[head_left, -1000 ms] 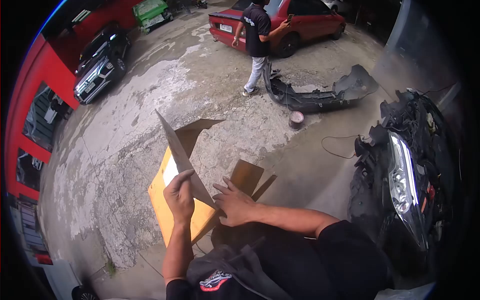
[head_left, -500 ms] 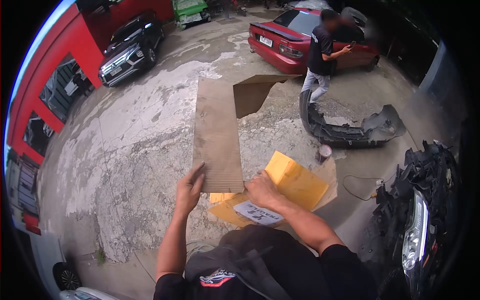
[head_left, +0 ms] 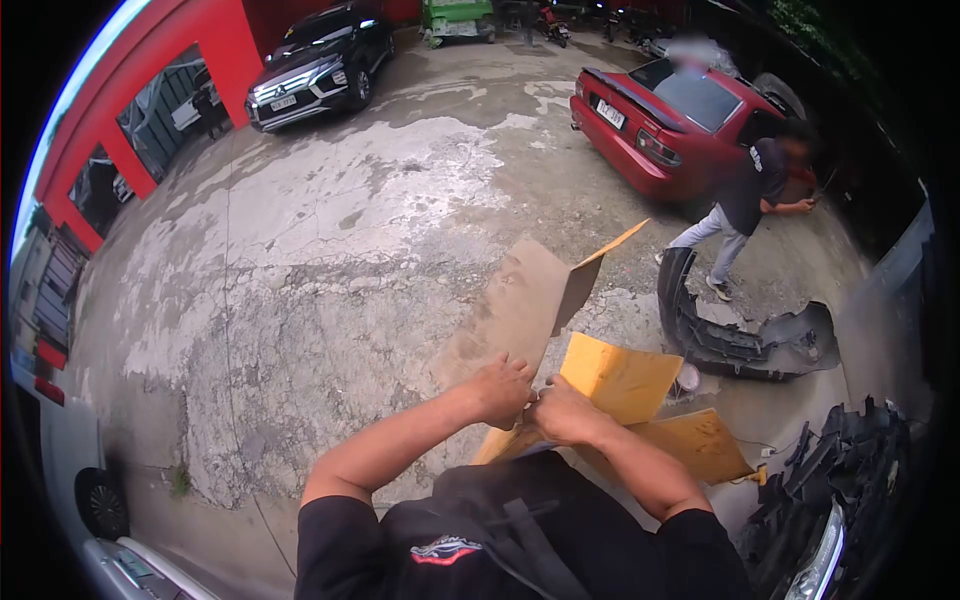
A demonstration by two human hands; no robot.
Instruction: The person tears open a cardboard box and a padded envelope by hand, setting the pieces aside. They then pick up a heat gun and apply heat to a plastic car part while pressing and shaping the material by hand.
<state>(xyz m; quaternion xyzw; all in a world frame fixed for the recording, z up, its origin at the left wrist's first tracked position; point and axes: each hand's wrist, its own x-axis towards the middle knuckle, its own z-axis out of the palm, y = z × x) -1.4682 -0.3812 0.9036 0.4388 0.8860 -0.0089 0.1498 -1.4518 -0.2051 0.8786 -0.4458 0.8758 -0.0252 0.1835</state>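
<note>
A brown cardboard piece (head_left: 510,310) with a folded flap extends up and away from my hands. My left hand (head_left: 502,390) is closed on its near edge. Right beside it, my right hand (head_left: 567,411) is closed at the cardboard's near corner, almost touching my left hand. Yellow-orange cardboard (head_left: 625,378) with a fold stands just beyond my right hand. Another yellow-orange piece (head_left: 700,445) lies to the right of my right forearm. Part of the yellow material under my hands is hidden by them.
A black bumper (head_left: 740,340) lies at the right, near a person (head_left: 745,195) walking by a red car (head_left: 660,120). Dark car parts (head_left: 825,490) are piled at the lower right. A black car (head_left: 320,70) stands at the back left.
The view has turned left. My left hand has moved across to my right hand, and the cardboard now tilts away. The person has stepped to the right and leans forward.
</note>
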